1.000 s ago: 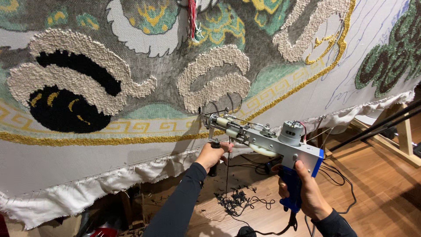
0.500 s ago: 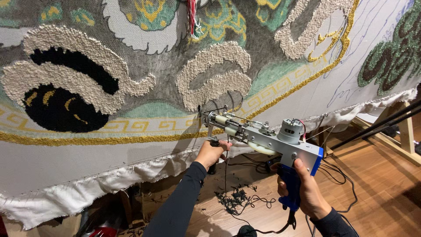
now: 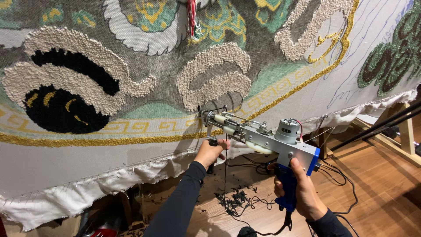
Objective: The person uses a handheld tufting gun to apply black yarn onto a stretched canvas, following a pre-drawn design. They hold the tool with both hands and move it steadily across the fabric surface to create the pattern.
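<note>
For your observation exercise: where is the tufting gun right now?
In the head view, the tufting gun sits centre-right, its tip against the stretched cloth, between the left hand on its front handle and the right hand on its blue grip.

A wooden floor (image 3: 377,184) is lying under the stretched cloth, carrying black yarn scraps (image 3: 237,199) and black cables (image 3: 337,175) trailing across the boards. A wooden frame leg (image 3: 405,136) is standing on it at right.
</note>
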